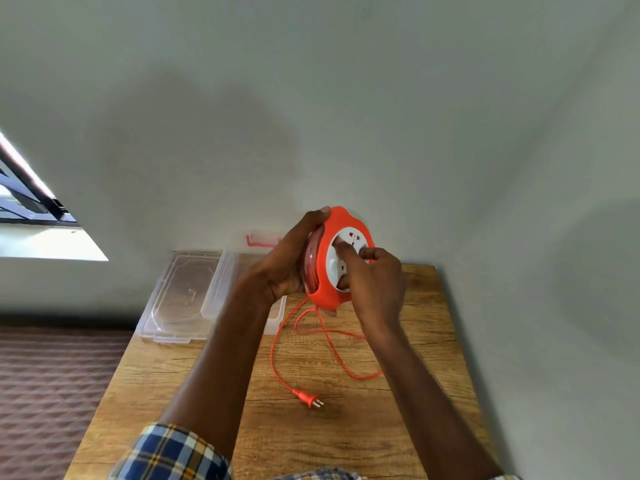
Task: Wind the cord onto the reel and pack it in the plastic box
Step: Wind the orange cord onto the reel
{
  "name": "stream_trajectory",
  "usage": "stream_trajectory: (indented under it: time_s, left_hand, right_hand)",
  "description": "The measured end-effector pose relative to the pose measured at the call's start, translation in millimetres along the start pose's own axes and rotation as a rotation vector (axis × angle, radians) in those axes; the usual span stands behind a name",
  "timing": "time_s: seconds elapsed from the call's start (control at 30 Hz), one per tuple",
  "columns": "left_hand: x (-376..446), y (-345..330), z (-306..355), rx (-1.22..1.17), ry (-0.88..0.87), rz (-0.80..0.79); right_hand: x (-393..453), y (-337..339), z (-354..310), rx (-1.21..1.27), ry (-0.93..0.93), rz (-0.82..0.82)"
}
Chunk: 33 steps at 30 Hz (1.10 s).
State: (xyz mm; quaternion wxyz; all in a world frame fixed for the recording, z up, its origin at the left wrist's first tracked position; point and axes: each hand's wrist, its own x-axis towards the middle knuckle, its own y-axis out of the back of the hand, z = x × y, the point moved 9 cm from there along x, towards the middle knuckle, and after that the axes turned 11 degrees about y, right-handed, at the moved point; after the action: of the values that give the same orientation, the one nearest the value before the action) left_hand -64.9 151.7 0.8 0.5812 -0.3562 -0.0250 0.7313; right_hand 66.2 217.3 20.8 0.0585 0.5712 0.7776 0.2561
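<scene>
I see my left hand [284, 261] curled round the reel [337, 261], my right hand [375, 282] pinching its white middle; cord [332, 344] and plug [308, 398] lie on the table [346, 438]

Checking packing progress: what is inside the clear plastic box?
The clear plastic box shows nothing inside through its visible part; the left hand and forearm cover its right end. The reel is held above the table.
</scene>
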Motion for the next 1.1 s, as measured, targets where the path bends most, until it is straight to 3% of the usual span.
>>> stream_trajectory:
  time_s: [0.07,0.33,0.4,0.47,0.53,0.63,0.8,0.93,1.1]
  left_hand:
    - [1.8,-5.6,0.5,-0.023,-0.019,-0.014]
    - [4.2,-16.9,11.6,-0.064,-0.039,-0.11]
    - [5.0,-12.6,14.2,-0.07,-0.024,-0.105]
    - [4.9,-6.4,14.6,-0.052,-0.009,-0.085]
    - [5.0,-1.6,12.5,-0.024,0.007,-0.06]
    - [4.1,0.2,8.1,-0.024,0.029,-0.044]
    - [3.7,-5.8,6.5,-0.053,0.017,-0.077]
    - [6.0,-7.4,10.7,-0.008,-0.034,-0.012]
    - [3.4,-15.4,11.8,0.014,-0.062,-0.012]
  right_hand:
    - [5.1,-0.8,2.8,0.064,-0.021,-0.034]
    - [0.6,44.0,-38.1,-0.293,0.429,0.172]
    - [6.2,42.1,-47.3,-0.277,0.566,0.085]
    - [9.8,24.0,-46.7,-0.275,0.629,-0.165]
    - [11.9,12.8,-40.2,-0.315,0.607,-0.339]
    - [11.6,7.4,-39.8,-0.401,0.61,-0.385]
    - [9.9,4.9,-41.2,-0.468,0.58,-0.268]
    - [6.0,12.5,-37.1,-0.412,0.559,-0.126]
    - [9.2,22.7,-17.2,-0.191,0.244,0.022]
